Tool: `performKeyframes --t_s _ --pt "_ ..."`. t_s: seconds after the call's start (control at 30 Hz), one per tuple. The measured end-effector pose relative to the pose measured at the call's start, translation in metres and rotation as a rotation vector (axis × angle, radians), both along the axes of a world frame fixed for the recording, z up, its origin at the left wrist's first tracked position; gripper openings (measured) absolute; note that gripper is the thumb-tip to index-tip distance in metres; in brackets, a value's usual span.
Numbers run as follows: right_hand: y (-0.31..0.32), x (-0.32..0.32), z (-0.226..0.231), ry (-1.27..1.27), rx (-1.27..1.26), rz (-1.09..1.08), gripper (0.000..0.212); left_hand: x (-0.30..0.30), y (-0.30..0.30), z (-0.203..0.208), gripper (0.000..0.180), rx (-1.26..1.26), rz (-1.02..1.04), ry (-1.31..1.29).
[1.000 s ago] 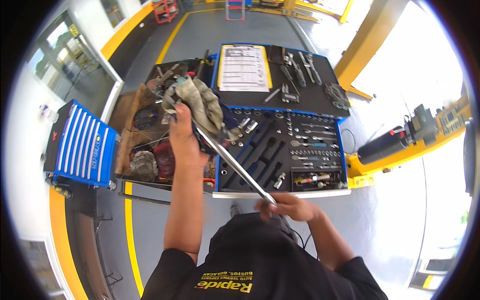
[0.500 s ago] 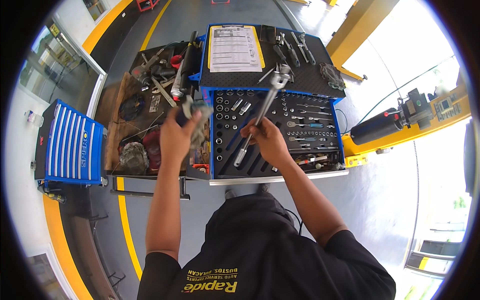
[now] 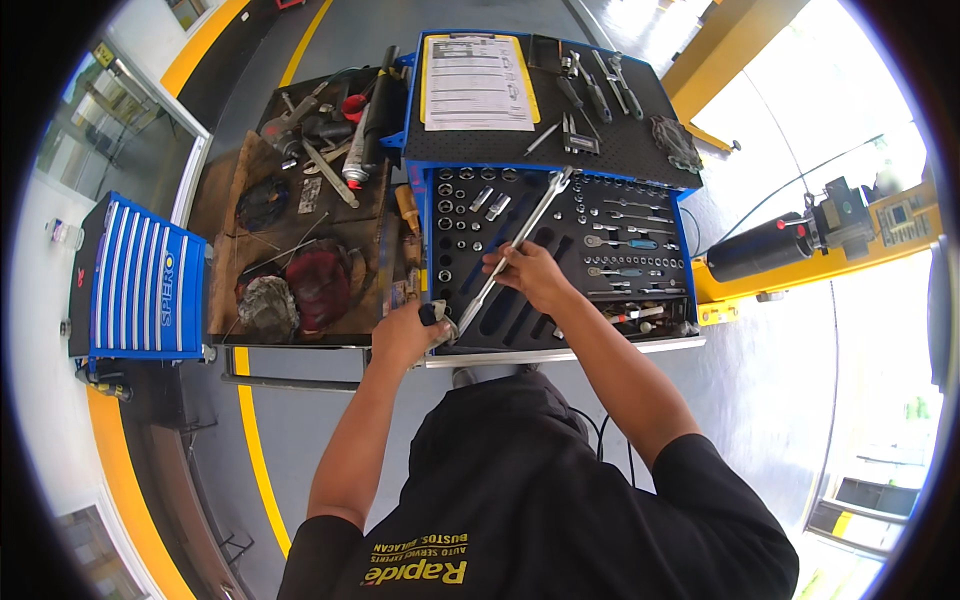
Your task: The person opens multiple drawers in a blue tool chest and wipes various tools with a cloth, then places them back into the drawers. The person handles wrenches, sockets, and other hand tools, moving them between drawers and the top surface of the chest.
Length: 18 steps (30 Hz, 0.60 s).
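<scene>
Right forearm slants up and left from lower right of frame; right hand (image 3: 534, 277) closed round the middle of a long chrome bar (image 3: 543, 207). Bar sits aslant at frame centre, over an open tool drawer (image 3: 640, 347), top end leaning right. Left forearm rises from lower left; left hand (image 3: 402, 336), lower, clamped on a greyish cloth (image 3: 447, 330) at the bar's bottom end. Hands apart.

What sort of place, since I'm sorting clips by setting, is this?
Probably a vehicle workshop: there's an open socket drawer, a blue tool cabinet at left, and a yellow column, perhaps a vehicle lift's.
</scene>
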State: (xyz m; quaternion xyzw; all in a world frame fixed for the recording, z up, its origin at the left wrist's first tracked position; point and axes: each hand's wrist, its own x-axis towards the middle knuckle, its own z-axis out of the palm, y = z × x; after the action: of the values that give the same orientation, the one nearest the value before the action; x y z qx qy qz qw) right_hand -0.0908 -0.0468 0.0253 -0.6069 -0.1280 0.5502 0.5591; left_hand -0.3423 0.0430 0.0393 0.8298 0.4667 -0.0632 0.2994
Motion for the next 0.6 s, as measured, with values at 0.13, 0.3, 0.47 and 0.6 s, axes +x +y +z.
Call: performKeyframes --t_s 0.13,0.3,0.47,0.6 --pt "0.008 -0.004 -0.015 -0.131 -0.183 0.015 0.031 0.007 -0.009 -0.004 0.068 0.073 0.009 0.013" --pt "0.014 0.001 -0.007 -0.729 -0.517 0.532 0.049 0.014 -0.02 0.0 0.071 0.208 -0.109 0.147" --pt "0.01 0.043 0.005 -0.842 -0.585 0.494 0.051 0.019 -0.022 -0.002 0.072 0.16 -0.087 0.224" --pt "0.034 0.11 0.008 -0.972 -0.572 0.254 0.049 0.018 -0.023 -0.007 0.073 0.19 -0.093 0.222"
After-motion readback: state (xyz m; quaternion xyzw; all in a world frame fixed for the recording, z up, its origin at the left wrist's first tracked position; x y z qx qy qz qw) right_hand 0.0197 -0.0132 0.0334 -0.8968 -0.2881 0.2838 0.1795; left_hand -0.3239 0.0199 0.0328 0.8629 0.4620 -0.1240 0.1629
